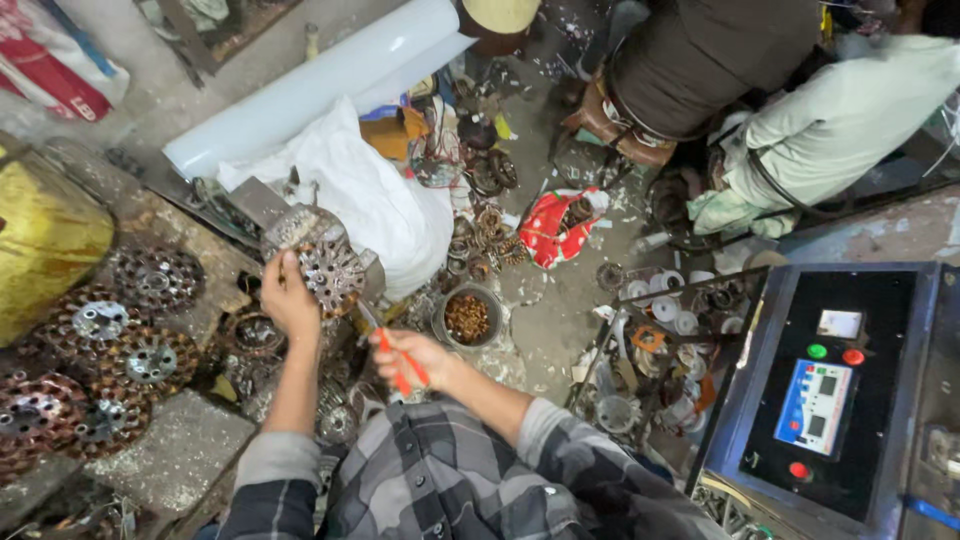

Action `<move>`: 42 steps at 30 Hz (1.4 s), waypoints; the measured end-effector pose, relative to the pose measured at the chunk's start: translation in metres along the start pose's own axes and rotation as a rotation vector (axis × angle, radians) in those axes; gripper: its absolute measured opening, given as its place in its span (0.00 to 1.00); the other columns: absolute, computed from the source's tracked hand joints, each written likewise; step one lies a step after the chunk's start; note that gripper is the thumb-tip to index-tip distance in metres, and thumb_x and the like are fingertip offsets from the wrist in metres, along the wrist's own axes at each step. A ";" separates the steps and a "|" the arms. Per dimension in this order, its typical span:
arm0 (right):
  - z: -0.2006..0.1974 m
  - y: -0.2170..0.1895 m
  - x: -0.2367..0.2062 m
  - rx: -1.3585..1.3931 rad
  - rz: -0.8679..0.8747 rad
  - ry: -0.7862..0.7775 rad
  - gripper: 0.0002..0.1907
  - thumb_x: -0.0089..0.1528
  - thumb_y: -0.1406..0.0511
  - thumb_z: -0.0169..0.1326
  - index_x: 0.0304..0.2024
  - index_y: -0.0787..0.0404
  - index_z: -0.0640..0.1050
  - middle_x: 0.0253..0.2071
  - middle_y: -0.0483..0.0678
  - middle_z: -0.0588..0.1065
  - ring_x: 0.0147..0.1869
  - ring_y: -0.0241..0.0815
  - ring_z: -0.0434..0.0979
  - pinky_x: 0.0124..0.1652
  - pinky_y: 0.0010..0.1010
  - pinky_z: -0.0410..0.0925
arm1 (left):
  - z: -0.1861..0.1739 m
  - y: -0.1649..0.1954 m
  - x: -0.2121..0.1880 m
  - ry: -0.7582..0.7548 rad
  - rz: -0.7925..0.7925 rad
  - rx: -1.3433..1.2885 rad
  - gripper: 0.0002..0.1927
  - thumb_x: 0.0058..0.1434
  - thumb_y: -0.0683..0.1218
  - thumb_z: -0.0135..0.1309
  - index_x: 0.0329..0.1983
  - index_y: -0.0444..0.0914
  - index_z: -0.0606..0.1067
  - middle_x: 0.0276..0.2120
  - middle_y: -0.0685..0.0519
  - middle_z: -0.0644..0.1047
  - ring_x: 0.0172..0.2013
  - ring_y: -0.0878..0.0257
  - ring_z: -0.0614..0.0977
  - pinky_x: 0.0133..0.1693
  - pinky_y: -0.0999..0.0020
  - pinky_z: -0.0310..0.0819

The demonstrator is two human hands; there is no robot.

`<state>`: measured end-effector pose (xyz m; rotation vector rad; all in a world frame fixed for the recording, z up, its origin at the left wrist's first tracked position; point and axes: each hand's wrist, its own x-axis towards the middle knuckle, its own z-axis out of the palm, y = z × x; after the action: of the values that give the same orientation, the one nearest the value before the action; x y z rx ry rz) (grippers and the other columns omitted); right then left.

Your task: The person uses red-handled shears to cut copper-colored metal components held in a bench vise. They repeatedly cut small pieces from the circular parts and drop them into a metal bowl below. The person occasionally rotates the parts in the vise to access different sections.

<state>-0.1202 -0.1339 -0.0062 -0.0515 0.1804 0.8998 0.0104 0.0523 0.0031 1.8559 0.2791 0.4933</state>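
Gripping a round slotted metal stator core (328,268) by its rim, the person's left hand (288,296) holds it up, fingers curled shut around it. The right hand (415,356) is closed on a red-handled tool (395,362), tip angled toward the core. Similar wound stators (110,365) lie on the floor at left. A control box (830,400) stands at the right edge.

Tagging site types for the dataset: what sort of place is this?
Probably a small motor-rewinding or repair workshop: round slotted metal cores stacked at left, one core in the left hand, and a push-button control panel at right.
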 end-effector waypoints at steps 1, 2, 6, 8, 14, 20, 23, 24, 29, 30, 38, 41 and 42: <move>0.000 0.007 0.003 -0.087 -0.043 0.129 0.11 0.67 0.59 0.48 0.48 0.55 0.70 0.31 0.44 0.69 0.33 0.43 0.72 0.37 0.36 0.73 | -0.001 0.002 0.000 -0.005 -0.030 -0.008 0.19 0.73 0.53 0.54 0.54 0.34 0.79 0.45 0.44 0.83 0.43 0.56 0.82 0.48 0.63 0.74; -0.001 0.010 0.007 -0.116 -0.047 0.166 0.10 0.68 0.58 0.48 0.48 0.56 0.70 0.32 0.44 0.69 0.34 0.42 0.72 0.39 0.39 0.74 | -0.002 0.004 -0.001 -0.014 -0.066 -0.014 0.19 0.73 0.54 0.54 0.54 0.34 0.80 0.45 0.45 0.83 0.43 0.56 0.82 0.48 0.63 0.73; 0.002 0.015 0.017 -0.923 -0.228 0.488 0.09 0.72 0.60 0.46 0.46 0.59 0.69 0.31 0.46 0.71 0.32 0.41 0.74 0.38 0.46 0.73 | -0.005 0.010 -0.001 -0.029 -0.085 -0.021 0.20 0.73 0.55 0.53 0.54 0.34 0.79 0.44 0.45 0.83 0.42 0.57 0.82 0.47 0.63 0.74; 0.007 0.011 0.016 -1.620 -0.416 0.631 0.07 0.70 0.64 0.47 0.47 0.60 0.68 0.33 0.51 0.73 0.33 0.47 0.75 0.36 0.48 0.72 | -0.006 0.012 0.001 -0.040 -0.066 0.023 0.20 0.74 0.55 0.53 0.53 0.34 0.79 0.44 0.45 0.83 0.42 0.57 0.81 0.47 0.63 0.74; 0.063 0.001 -0.009 -2.019 -0.355 0.706 0.10 0.71 0.63 0.44 0.49 0.63 0.67 0.36 0.64 0.76 0.35 0.66 0.78 0.34 0.54 0.71 | -0.009 0.015 0.004 -0.048 -0.025 -0.028 0.22 0.74 0.56 0.53 0.52 0.31 0.79 0.43 0.45 0.83 0.43 0.57 0.81 0.49 0.62 0.74; 0.017 0.022 -0.088 -2.158 -0.502 0.911 0.11 0.66 0.63 0.50 0.47 0.64 0.75 0.43 0.62 0.78 0.49 0.66 0.77 0.47 0.53 0.69 | -0.009 0.011 0.008 -0.069 0.032 -0.128 0.23 0.74 0.56 0.53 0.54 0.31 0.78 0.49 0.46 0.83 0.49 0.58 0.80 0.55 0.62 0.73; -0.049 0.022 -0.131 -2.006 -0.262 1.187 0.12 0.68 0.62 0.49 0.47 0.64 0.77 0.46 0.64 0.77 0.53 0.65 0.77 0.50 0.51 0.69 | -0.010 0.015 0.006 -0.025 -0.006 -0.118 0.22 0.73 0.56 0.53 0.54 0.32 0.79 0.48 0.47 0.83 0.49 0.59 0.81 0.54 0.63 0.73; -0.069 0.020 -0.145 -1.965 -0.098 1.277 0.13 0.67 0.62 0.50 0.47 0.64 0.78 0.47 0.65 0.78 0.54 0.65 0.78 0.51 0.50 0.70 | -0.009 0.019 0.005 -0.031 -0.041 -0.121 0.22 0.72 0.56 0.53 0.54 0.33 0.79 0.48 0.47 0.83 0.49 0.59 0.81 0.54 0.64 0.73; -0.120 0.032 -0.208 -1.618 0.620 1.436 0.14 0.55 0.64 0.58 0.41 0.65 0.83 0.41 0.63 0.80 0.45 0.59 0.83 0.44 0.46 0.75 | -0.002 0.035 -0.017 0.125 -0.060 -0.016 0.26 0.73 0.60 0.47 0.56 0.34 0.77 0.49 0.49 0.82 0.49 0.58 0.81 0.54 0.64 0.72; -0.123 0.036 -0.216 -1.525 0.727 1.447 0.14 0.58 0.63 0.57 0.39 0.67 0.84 0.37 0.63 0.81 0.40 0.57 0.85 0.38 0.47 0.76 | -0.002 0.034 -0.019 0.108 -0.215 -0.055 0.26 0.72 0.61 0.47 0.56 0.35 0.76 0.46 0.49 0.81 0.44 0.56 0.78 0.49 0.61 0.70; -0.053 0.024 -0.179 -1.788 -0.142 1.232 0.15 0.66 0.57 0.51 0.46 0.60 0.78 0.35 0.64 0.79 0.40 0.66 0.80 0.37 0.54 0.71 | 0.003 0.017 -0.002 -0.032 -0.122 0.055 0.25 0.68 0.63 0.54 0.51 0.38 0.74 0.46 0.46 0.79 0.47 0.56 0.78 0.50 0.58 0.69; -0.016 0.010 -0.133 -1.983 -0.261 1.073 0.15 0.69 0.55 0.48 0.49 0.58 0.76 0.34 0.65 0.78 0.40 0.69 0.78 0.36 0.56 0.69 | 0.008 0.025 -0.005 -0.054 -0.183 0.044 0.23 0.68 0.62 0.52 0.54 0.42 0.78 0.46 0.45 0.80 0.45 0.52 0.78 0.49 0.58 0.72; -0.003 0.007 -0.120 -2.044 -0.276 1.028 0.15 0.70 0.54 0.48 0.50 0.57 0.75 0.34 0.65 0.78 0.40 0.70 0.77 0.36 0.57 0.69 | 0.010 0.025 -0.008 -0.041 -0.107 0.032 0.22 0.70 0.62 0.52 0.55 0.43 0.79 0.49 0.44 0.80 0.48 0.52 0.78 0.51 0.58 0.70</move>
<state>-0.1996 -0.2227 0.0121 -2.3837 0.1188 0.3586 0.0072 0.0321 0.0227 1.8690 0.3592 0.3791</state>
